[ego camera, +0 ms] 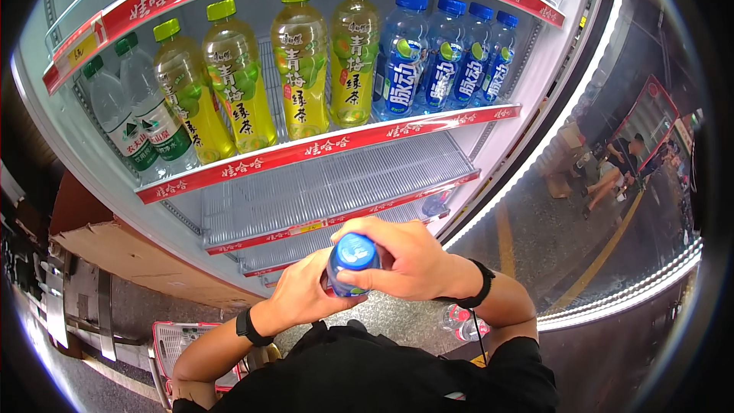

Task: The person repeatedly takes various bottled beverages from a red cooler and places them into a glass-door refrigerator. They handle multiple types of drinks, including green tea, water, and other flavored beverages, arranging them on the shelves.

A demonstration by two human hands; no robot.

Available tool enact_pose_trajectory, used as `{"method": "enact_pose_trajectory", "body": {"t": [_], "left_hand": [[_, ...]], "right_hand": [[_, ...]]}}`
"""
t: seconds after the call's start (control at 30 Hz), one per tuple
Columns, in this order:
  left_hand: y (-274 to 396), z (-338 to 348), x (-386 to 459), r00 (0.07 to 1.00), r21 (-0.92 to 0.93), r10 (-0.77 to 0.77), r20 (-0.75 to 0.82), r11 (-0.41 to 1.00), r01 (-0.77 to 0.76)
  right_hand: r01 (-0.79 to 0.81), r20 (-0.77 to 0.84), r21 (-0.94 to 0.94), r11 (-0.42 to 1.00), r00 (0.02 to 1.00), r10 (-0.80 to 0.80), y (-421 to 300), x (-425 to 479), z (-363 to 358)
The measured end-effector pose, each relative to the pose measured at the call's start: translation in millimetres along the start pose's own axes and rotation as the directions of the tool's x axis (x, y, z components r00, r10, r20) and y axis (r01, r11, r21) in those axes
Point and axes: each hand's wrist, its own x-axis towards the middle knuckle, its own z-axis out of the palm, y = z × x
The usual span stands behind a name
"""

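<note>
A blue-capped plastic drink bottle point(354, 255) is held upright in front of my chest, seen from above. My left hand point(301, 289) wraps around its body from the left. Higher up, near the cap, my right hand point(410, 258) grips it from the right, with thumb and fingers on either side. The cap is on the bottle; most of the body is hidden by the hands. Matching blue-capped bottles point(444, 60) stand on the upper cooler shelf point(321, 148). To their left are several yellow-green tea bottles point(298, 69) and two clear water bottles point(135, 120).
Lower wire shelves point(338, 189) lie beyond my hands. The cooler's lit glass door point(550, 252) stands open at right, with a seated person point(613, 166) visible there. A cardboard box point(143, 252) is at left. A basket point(163, 344) and red-capped bottles point(470, 330) are low down.
</note>
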Motion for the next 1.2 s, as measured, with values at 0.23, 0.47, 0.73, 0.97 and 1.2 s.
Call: {"method": "enact_pose_trajectory", "body": {"t": [0.23,0.47,0.73,0.97,1.2], "left_hand": [[-23.9,-3.4,-22.8,0.994,0.014,-0.099,-0.039,0.995,0.099],[-53.3,-25.6,-67.4,0.929,-0.050,-0.335,-0.159,0.942,0.331],[-69.8,-30.2,-106.7,0.873,0.044,-0.414,-0.259,0.898,0.439],[-70.6,-34.8,-127.3,0.855,0.020,-0.420,-0.303,0.894,0.447],[-80.7,-34.0,-154.1,0.812,0.009,-0.443,-0.380,0.876,0.482]], "right_hand": [[-0.041,-0.029,-0.044,0.998,0.999,0.040,8.1,9.0,-20.3],[-0.385,-0.909,-0.360,0.850,0.349,-0.227,109.7,8.8,-152.6],[-0.529,-0.827,-0.156,0.834,0.532,0.182,172.0,28.3,-261.2],[-0.534,-0.781,-0.052,0.844,0.548,0.299,160.8,27.6,-259.8],[-0.618,-0.940,-0.139,0.774,0.329,0.094,155.1,29.2,-224.6]]}}
